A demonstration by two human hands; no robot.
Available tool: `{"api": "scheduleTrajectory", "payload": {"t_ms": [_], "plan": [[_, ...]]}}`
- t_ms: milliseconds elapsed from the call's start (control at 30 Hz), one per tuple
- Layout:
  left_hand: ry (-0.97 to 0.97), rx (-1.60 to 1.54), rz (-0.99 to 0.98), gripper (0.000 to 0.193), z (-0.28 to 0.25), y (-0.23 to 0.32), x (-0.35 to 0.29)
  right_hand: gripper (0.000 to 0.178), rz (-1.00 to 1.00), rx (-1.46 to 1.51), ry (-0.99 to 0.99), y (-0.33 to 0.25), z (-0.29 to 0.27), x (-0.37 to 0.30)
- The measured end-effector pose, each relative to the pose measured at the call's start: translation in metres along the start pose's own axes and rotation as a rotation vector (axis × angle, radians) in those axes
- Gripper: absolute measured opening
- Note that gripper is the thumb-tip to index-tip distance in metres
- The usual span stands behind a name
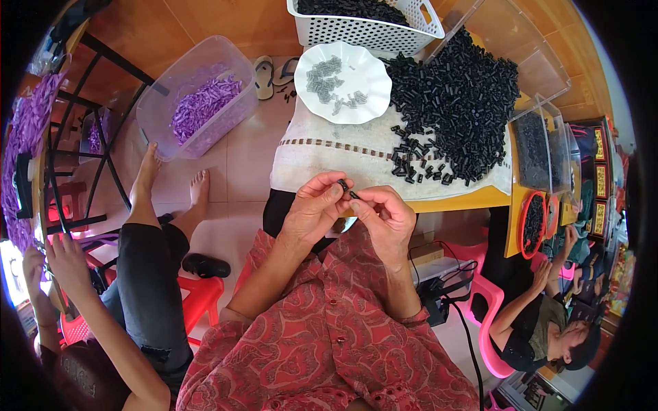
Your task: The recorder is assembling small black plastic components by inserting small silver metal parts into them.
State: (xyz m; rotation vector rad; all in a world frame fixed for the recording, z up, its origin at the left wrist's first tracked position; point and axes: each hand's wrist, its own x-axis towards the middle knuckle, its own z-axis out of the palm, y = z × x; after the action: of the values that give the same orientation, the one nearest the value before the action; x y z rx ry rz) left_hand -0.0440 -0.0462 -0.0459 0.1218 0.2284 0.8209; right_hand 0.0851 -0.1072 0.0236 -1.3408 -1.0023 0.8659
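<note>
Above my lap, just off the table's near edge, my left hand pinches a small black plastic piece between thumb and fingers. Close beside it, my right hand grips another small black piece at its fingertips. Whether the two pieces touch is hard to make out. Beyond my hands, a big heap of small black plastic pieces spreads over the white cloth. A white scalloped plate on the cloth bears small clear pieces.
A white perforated basket of black pieces stands behind the plate. Clear bins and a red round basket line the right. Left on the floor is a clear tub of purple pieces. One person sits at each side; black cables hang right.
</note>
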Motion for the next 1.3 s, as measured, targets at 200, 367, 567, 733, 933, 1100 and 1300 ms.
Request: {"api": "scheduleTrajectory", "payload": {"t_ms": [200,367,567,733,933,1100,1300], "plan": [[-0.003,-0.008,0.0,0.024,0.0,-0.002,0.0,0.013,-0.018,-0.031,-0.012,0.002,0.002,-0.001],[-0.014,-0.024,-0.002,0.024,0.002,-0.001,-0.001,0.011,-0.032,0.007,-0.005,0.002,0.005,0.0],[0.008,-0.002,0.014,0.024,-0.001,-0.003,0.0,0.01,-0.046,-0.027,-0.017,0.005,0.004,0.001],[0.009,-0.013,-0.002,0.024,0.002,-0.002,0.0,0.01,-0.04,0.005,-0.006,0.004,0.007,0.001],[0.02,0.012,0.015,0.024,0.0,-0.002,0.0,0.01,-0.1,-0.045,0.01,0.008,0.009,0.001],[0.022,0.035,0.044,0.024,0.001,-0.002,0.0,0.012,-0.225,-0.304,0.024,0.007,0.01,0.001],[0.034,0.052,0.041,0.023,0.001,-0.001,-0.002,0.012,-0.281,-0.295,0.05,0.011,0.013,0.001]]}}
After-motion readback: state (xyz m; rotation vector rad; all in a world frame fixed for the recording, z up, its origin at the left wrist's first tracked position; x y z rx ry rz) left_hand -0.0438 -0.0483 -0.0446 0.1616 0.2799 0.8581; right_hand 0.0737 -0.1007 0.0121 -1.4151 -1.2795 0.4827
